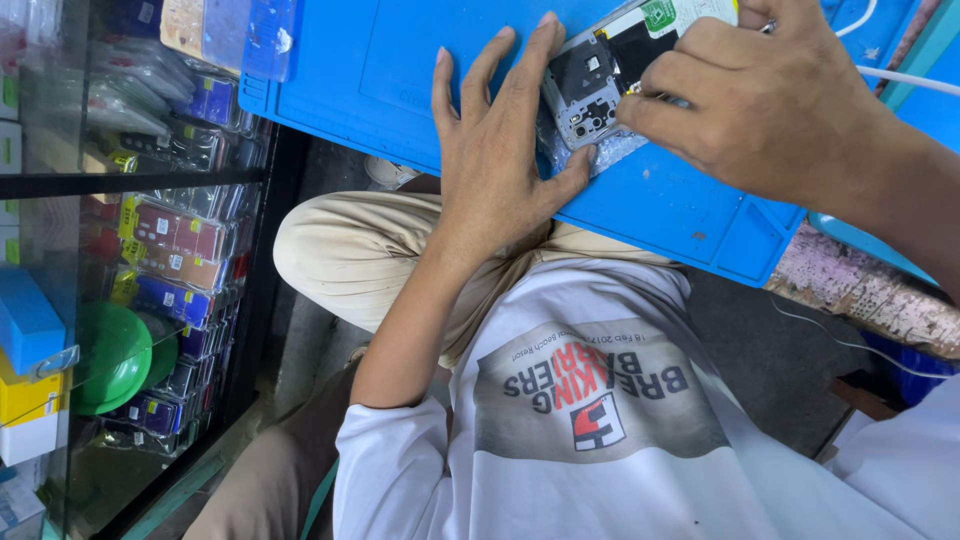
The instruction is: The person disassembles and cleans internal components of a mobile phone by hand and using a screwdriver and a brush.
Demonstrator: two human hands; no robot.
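An opened phone (600,85) with its back off, showing a grey frame and dark circuit parts, lies on a blue work mat (400,70) over my lap. My left hand (495,160) lies flat on the mat with its fingers spread. Its forefinger and thumb brace the phone's near end. My right hand (770,100) comes in from the right, fingers curled and pinched over the phone's insides. A thin tool seems to sit in its grip, mostly hidden. A green and white sticker (670,12) shows on the phone's upper part.
On the left, a glass display case (150,250) holds several packaged phone covers, a green bowl (110,355) and blue and yellow boxes. White cables (900,78) run along the mat's right side. My beige trousers and white shirt fill the lower view.
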